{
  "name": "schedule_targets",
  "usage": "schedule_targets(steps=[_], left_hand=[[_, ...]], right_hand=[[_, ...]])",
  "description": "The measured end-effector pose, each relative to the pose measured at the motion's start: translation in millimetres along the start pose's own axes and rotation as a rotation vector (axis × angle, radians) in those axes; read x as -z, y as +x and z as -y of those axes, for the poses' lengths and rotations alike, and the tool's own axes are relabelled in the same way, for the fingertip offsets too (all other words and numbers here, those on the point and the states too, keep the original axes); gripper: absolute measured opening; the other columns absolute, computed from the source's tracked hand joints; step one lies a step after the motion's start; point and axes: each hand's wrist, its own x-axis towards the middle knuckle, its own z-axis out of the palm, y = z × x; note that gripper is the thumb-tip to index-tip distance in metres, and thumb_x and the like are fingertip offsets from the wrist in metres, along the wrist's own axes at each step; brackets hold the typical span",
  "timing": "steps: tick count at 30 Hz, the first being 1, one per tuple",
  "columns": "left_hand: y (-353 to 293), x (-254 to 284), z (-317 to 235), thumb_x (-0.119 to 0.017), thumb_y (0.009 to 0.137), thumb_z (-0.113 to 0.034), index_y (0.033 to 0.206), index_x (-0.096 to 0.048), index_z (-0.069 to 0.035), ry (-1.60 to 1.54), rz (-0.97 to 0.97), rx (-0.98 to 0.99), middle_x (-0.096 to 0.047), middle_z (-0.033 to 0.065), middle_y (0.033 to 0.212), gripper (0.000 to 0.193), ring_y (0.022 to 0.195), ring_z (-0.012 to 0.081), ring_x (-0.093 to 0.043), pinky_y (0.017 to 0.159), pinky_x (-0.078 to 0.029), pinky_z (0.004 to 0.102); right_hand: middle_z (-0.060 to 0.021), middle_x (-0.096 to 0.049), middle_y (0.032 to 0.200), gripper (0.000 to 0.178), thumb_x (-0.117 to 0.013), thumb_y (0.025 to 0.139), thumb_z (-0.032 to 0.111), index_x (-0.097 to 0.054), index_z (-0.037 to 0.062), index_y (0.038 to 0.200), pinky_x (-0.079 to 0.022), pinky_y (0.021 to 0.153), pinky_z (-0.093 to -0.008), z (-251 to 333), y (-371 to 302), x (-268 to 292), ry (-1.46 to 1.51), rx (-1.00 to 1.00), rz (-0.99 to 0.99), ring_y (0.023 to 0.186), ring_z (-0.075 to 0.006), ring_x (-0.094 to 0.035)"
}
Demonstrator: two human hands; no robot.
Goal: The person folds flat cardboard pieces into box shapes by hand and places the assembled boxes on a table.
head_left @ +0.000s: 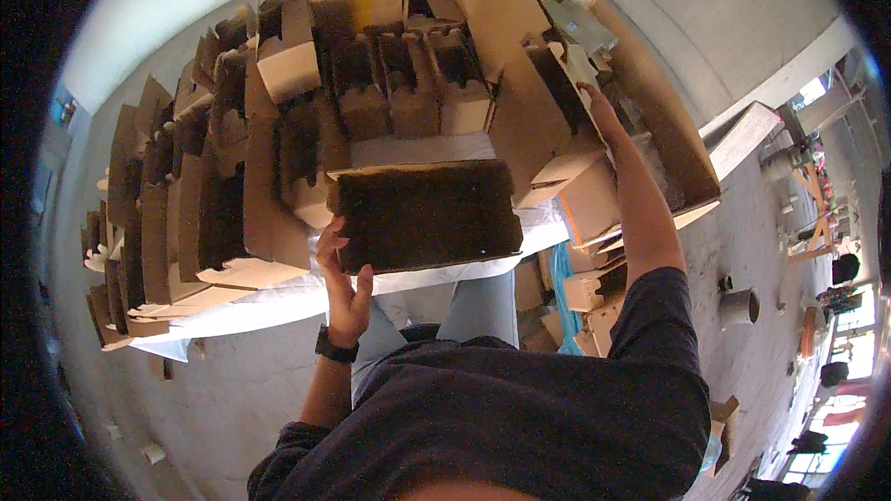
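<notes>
Box (427,215) lies long-side across you, its left end held by your nearer left hand (344,289). Your right hand (599,106) (grip unclear) reaches beyond, rightward.

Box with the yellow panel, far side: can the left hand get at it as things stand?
Probably not without leaning in: the left hand is at the left edge of the near open box, and standing cartons fill the space before the yellow-paneled box.

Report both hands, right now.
Left hand: holding the front box at its near left corner.
Right hand: at the edge of another box; grip cannot be told.
</notes>
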Motion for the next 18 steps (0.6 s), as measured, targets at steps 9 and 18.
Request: schedule_targets(steps=[9, 18], left_hand=[[1, -2, -5, -0.055, 0.088, -0.018, 0.123, -0.034, -0.010, -0.003, -0.005, 0.024, -0.030, 0.0180, 0.143, 0.041, 0.133, 0.0323, -0.030, 0.109, -0.024, 0.0429], [-1, -3, -3, -0.055, 0.088, -0.017, 0.124, -0.033, -0.008, -0.048, -0.028, 0.045, -0.030, 0.0180, 0.143, 0.043, 0.134, 0.0315, -0.029, 0.109, -0.024, 0.0417]], right_hand=[[-0.0189, -0.059, 0.115, 0.033, -0.061, 0.085, 0.026, -0.059, 0.0097, 0.113, -0.044, 0.094, -0.0460, 6, -8, 8, -0.210, 0.141, -0.266, 0.111, -0.0390, -0.054], [-0.0222, -0.055, 0.120, 0.053, -0.064, 0.084, 0.026, -0.042, 0.0146, 0.131, -0.044, 0.092, -0.0454, -1, -6, 6, -0.288, -0.115, -0.123, 0.112, -0.0380, -0.054]])
